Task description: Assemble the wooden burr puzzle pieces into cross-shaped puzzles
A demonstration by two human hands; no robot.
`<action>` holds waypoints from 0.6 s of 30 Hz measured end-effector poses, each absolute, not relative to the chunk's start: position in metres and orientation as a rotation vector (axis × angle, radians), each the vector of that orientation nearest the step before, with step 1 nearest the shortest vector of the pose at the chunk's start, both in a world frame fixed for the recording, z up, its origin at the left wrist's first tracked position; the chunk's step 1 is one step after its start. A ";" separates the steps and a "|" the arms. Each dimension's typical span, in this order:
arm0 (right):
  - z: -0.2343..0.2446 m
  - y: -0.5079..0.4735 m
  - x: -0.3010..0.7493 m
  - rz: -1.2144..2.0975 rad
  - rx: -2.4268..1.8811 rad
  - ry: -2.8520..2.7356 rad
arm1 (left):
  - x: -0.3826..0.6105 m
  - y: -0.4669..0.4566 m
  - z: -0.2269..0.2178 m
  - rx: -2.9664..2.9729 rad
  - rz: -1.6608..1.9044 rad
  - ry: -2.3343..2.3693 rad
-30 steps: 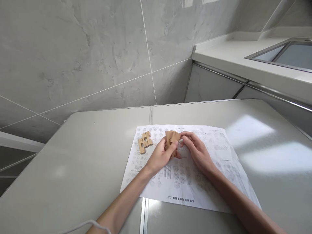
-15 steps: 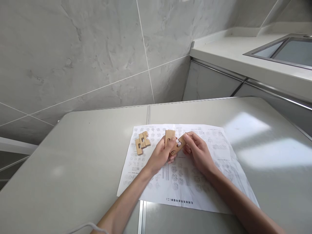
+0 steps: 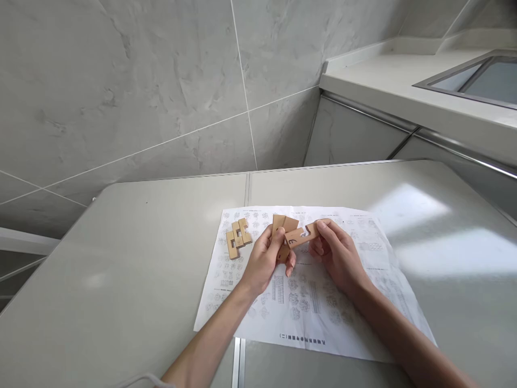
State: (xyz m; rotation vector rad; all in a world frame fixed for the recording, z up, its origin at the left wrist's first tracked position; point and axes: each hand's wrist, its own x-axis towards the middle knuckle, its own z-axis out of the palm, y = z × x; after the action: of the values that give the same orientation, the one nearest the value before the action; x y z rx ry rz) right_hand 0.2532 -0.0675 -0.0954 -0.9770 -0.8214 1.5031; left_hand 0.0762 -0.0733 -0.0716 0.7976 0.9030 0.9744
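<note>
My left hand (image 3: 264, 258) is closed around upright wooden puzzle pieces (image 3: 283, 223) above the printed sheet (image 3: 307, 302). A single notched wooden piece (image 3: 299, 236) lies level in the pinch of my right hand (image 3: 337, 253), its left end touching the pieces in my left hand. Three more notched wooden pieces (image 3: 237, 237) lie together on the sheet's far left corner, a little to the left of my left hand.
The sheet lies on a grey table (image 3: 121, 280) with a seam down its middle. A tiled wall (image 3: 141, 91) stands behind. At the right, a counter (image 3: 396, 91) with a sunken steel sink (image 3: 476, 81). Sunlight patches fall on the table's right side.
My right hand has pulled one notched piece out and turned it level, from slanted half a second ago. The left hand stays closed on its upright pieces. The pieces on the sheet lie as before.
</note>
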 end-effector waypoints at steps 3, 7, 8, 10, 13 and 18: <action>-0.095 -0.069 0.252 1.472 -0.998 -0.849 | 0.078 -0.074 -0.072 0.780 1.011 0.939; -0.092 -0.073 0.248 1.331 -1.115 -0.955 | 0.079 -0.074 -0.071 0.786 1.063 0.972; -0.092 -0.074 0.247 1.286 -1.143 -0.974 | 0.079 -0.074 -0.071 0.789 1.076 0.982; -0.091 -0.076 0.246 1.209 -1.179 -0.990 | 0.079 -0.074 -0.072 0.799 1.104 1.001; -0.090 -0.077 0.245 1.148 -1.207 -0.975 | 0.079 -0.074 -0.073 0.807 1.146 1.014; -0.088 -0.076 0.243 1.164 -1.218 -0.960 | 0.077 -0.074 -0.077 0.905 1.170 1.068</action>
State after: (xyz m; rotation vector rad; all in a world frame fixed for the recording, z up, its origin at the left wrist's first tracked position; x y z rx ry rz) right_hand 0.2435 -0.0764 -0.0883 -1.2178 -0.9600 1.1643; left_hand 0.0770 -0.0742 -0.0773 0.9048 1.0681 1.1699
